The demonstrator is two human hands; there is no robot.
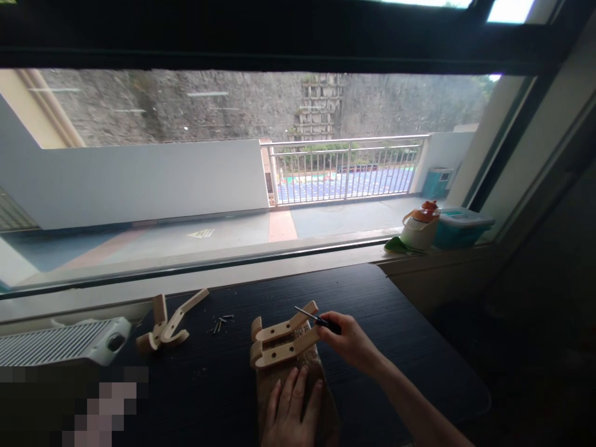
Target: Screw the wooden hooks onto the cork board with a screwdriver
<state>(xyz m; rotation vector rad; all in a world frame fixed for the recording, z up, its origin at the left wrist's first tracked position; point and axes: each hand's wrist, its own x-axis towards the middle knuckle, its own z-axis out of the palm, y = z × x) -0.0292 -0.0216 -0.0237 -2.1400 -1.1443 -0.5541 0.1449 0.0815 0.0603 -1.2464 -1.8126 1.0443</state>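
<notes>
At the lower centre of the frame, a brown board [318,367] is lain on the dark table [395,335], and two curved wooden hooks [279,341] are set side by side across its far end. The left hand [291,406] is laid flat on the near part of the board, fingers spread and nothing grasped. The board is judged to be pinned this way against sliding. Just right of the hooks, the right hand [349,340] is closed around the dark handle of a screwdriver [310,315]. Its thin shaft is angled up and to the left over the upper hook's end, a grip that seems suited to bearing on the hook.

Left of centre, two more wooden hooks [167,326] are propped against each other, with a few loose screws [221,323] scattered between them and the board, apparently kept within reach.

At the right of the window sill, a white jug [419,226] with an orange lid is stood just beside a teal lidded box [460,226]. Both are closed, so what is inside cannot be told. A white ribbed heater [60,344] is seen at the lower left.
</notes>
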